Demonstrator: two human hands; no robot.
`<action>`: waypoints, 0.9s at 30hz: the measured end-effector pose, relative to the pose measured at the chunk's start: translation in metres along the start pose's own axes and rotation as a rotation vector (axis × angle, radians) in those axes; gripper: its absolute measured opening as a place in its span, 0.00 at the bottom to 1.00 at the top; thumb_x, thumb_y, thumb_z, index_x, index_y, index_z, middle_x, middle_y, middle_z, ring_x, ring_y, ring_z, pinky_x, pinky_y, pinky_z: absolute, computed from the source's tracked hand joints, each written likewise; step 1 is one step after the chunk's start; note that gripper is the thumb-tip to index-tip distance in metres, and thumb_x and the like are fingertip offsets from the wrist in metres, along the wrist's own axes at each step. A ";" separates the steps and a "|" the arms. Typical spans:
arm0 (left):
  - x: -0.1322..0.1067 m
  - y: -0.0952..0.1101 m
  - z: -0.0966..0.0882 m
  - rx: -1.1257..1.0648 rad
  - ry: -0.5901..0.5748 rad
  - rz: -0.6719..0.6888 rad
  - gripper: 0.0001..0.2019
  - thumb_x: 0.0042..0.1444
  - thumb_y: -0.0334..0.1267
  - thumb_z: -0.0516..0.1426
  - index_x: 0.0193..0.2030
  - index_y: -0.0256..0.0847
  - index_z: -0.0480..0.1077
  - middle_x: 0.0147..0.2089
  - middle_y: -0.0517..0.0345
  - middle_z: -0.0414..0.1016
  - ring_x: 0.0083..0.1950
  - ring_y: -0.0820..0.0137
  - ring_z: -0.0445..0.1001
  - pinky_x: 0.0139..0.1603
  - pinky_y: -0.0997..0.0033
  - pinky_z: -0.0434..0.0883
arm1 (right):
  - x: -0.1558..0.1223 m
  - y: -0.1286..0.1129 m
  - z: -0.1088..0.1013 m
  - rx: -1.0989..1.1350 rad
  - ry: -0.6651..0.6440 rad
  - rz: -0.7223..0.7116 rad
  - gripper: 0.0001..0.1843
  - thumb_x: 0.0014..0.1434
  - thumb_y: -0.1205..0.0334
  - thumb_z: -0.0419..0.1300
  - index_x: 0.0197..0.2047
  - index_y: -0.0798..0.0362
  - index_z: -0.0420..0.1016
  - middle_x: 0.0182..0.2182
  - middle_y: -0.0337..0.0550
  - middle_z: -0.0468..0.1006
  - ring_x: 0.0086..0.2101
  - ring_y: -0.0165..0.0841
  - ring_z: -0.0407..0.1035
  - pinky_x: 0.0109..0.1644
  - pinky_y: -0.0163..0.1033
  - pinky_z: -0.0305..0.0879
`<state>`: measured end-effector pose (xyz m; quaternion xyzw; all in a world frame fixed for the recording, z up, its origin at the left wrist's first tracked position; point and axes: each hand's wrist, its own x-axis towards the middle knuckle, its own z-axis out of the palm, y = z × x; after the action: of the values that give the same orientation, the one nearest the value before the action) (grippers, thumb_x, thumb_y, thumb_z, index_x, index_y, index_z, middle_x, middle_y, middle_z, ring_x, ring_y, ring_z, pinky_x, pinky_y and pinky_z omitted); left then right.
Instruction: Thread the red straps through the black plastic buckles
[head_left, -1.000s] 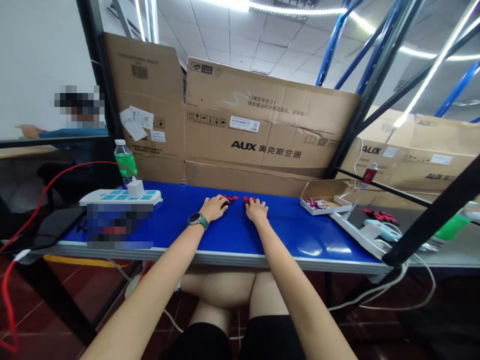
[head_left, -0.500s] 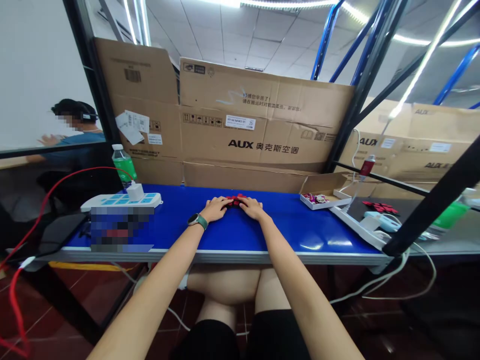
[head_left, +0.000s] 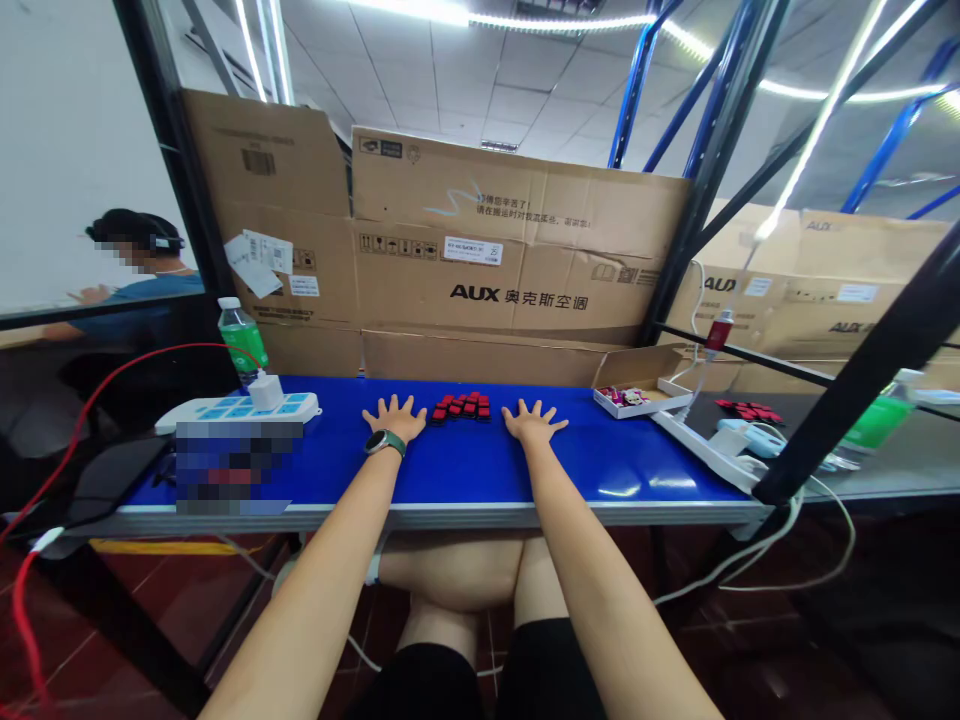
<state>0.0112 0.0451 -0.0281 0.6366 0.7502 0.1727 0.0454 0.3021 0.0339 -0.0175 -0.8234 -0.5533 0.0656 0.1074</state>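
Note:
A cluster of several small red pieces (head_left: pixel 460 407) lies gathered near the back of the blue table top (head_left: pixel 465 470). My left hand (head_left: pixel 394 418), with a green watch on the wrist, lies flat on the table just left of the cluster, fingers spread and open. To the right of the pieces my right hand (head_left: pixel 534 421) rests flat too, fingers spread, holding nothing. Neither hand touches the red pieces.
A white power strip (head_left: pixel 236 408) with a plugged charger and a green bottle (head_left: pixel 241 340) stand at the left. A small cardboard box (head_left: pixel 637 396) with colourful bits sits at the right, beside another power strip (head_left: pixel 705 450). Cardboard cartons (head_left: pixel 510 260) wall the back. Another person (head_left: pixel 142 270) sits far left.
The red pieces were scattered, then pushed together under both hands. Both hands have since drawn apart sideways and opened flat, leaving the pieces in one cluster between them.

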 end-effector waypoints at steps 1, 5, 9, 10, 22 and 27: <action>0.000 0.000 0.001 0.012 -0.007 -0.006 0.35 0.61 0.61 0.45 0.72 0.53 0.58 0.77 0.50 0.47 0.76 0.41 0.41 0.67 0.24 0.37 | 0.000 -0.001 0.001 -0.012 0.007 -0.001 0.42 0.64 0.30 0.37 0.75 0.39 0.46 0.74 0.50 0.39 0.70 0.65 0.29 0.61 0.80 0.20; 0.000 0.002 0.000 0.026 -0.013 -0.007 0.35 0.61 0.61 0.43 0.72 0.53 0.57 0.77 0.50 0.47 0.76 0.41 0.41 0.67 0.25 0.38 | 0.000 -0.003 0.001 -0.022 0.020 -0.015 0.41 0.65 0.31 0.37 0.75 0.41 0.47 0.74 0.55 0.40 0.69 0.66 0.31 0.59 0.82 0.22; 0.000 0.002 -0.004 0.053 -0.041 -0.001 0.36 0.62 0.62 0.41 0.73 0.51 0.55 0.77 0.49 0.46 0.76 0.42 0.42 0.68 0.25 0.40 | -0.001 -0.004 -0.001 -0.011 0.028 -0.018 0.41 0.66 0.32 0.39 0.74 0.44 0.49 0.73 0.58 0.42 0.69 0.68 0.33 0.59 0.82 0.23; 0.000 0.001 -0.005 0.061 -0.051 -0.002 0.36 0.62 0.63 0.40 0.73 0.51 0.55 0.77 0.49 0.46 0.76 0.43 0.42 0.68 0.26 0.41 | -0.001 -0.004 -0.001 -0.005 0.031 -0.020 0.41 0.66 0.32 0.39 0.74 0.45 0.50 0.73 0.58 0.43 0.68 0.68 0.33 0.59 0.82 0.23; -0.003 0.002 -0.008 0.036 -0.017 0.015 0.32 0.62 0.59 0.46 0.71 0.55 0.60 0.75 0.47 0.52 0.74 0.40 0.48 0.65 0.23 0.47 | 0.004 -0.001 -0.003 0.021 0.009 -0.018 0.40 0.66 0.33 0.41 0.73 0.46 0.52 0.73 0.59 0.43 0.68 0.68 0.33 0.58 0.83 0.23; -0.008 0.012 -0.006 -0.033 0.126 0.523 0.35 0.58 0.32 0.52 0.70 0.67 0.58 0.77 0.60 0.49 0.75 0.51 0.50 0.68 0.36 0.51 | 0.006 -0.002 -0.003 0.038 0.008 -0.013 0.40 0.66 0.33 0.43 0.73 0.46 0.54 0.73 0.60 0.43 0.68 0.69 0.32 0.57 0.84 0.20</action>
<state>0.0227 0.0373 -0.0196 0.7961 0.5585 0.2299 -0.0373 0.3028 0.0396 -0.0138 -0.8179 -0.5569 0.0722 0.1254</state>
